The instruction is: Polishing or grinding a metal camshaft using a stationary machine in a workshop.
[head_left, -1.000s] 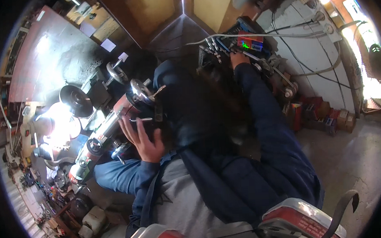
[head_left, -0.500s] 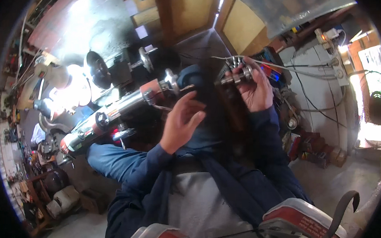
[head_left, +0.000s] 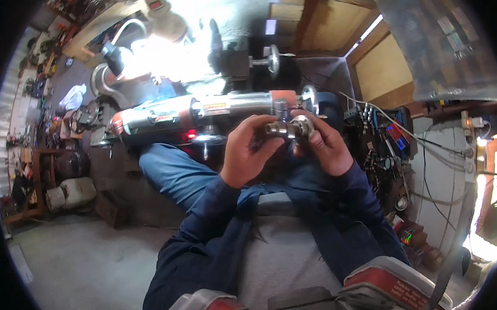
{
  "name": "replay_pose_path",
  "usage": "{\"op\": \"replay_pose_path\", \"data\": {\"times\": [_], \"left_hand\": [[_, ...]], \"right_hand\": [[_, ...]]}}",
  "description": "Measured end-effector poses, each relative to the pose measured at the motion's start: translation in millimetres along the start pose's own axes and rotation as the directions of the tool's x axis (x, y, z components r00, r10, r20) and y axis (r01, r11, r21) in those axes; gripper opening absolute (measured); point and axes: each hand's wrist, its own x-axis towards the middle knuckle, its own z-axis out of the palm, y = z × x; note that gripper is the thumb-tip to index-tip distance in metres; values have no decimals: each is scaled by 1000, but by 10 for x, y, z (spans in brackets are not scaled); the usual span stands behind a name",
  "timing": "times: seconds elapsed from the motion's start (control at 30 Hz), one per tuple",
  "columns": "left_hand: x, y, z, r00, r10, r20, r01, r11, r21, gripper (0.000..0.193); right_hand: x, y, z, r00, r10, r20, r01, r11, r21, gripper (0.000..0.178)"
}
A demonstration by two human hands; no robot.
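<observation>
Over my lap, a shiny stepped metal part (head_left: 283,129) with a rounded collar is held level between my hands. My right hand (head_left: 330,146) pinches the part's right end, its thumb on the near side. At the other end, my left hand (head_left: 248,149) closes round it with thumb and fingers; some of those fingertips are hidden. Just beyond the hands runs a long polished machine cylinder (head_left: 241,104) with reddish bands. A handwheel (head_left: 311,99) sits at its right end, partly behind the held part.
A bright lamp (head_left: 161,56) glares over the machine at the far left. Another handwheel (head_left: 273,61) stands behind the cylinder. To the right, several tools hang by a dark rack (head_left: 378,135), with cables (head_left: 420,139) along the wall. Small boxes (head_left: 421,241) lie lower right.
My right hand has brought the metal part leftward and down to the middle. My left hand, previously empty with loose fingers, now grips it too. The whole view has turned and shifted.
</observation>
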Motion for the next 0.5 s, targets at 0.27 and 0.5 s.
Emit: {"op": "replay_pose_path", "data": {"times": [0.27, 0.5], "left_hand": [[-99, 209, -459, 988, 153, 27, -153, 934, 323, 40], [-178, 132, -635, 981, 190, -46, -163, 926, 341, 41]], "right_hand": [[302, 334, 571, 897, 138, 420, -433, 465, 772, 58], [552, 410, 753, 837, 59, 544, -526, 359, 771, 63]]}}
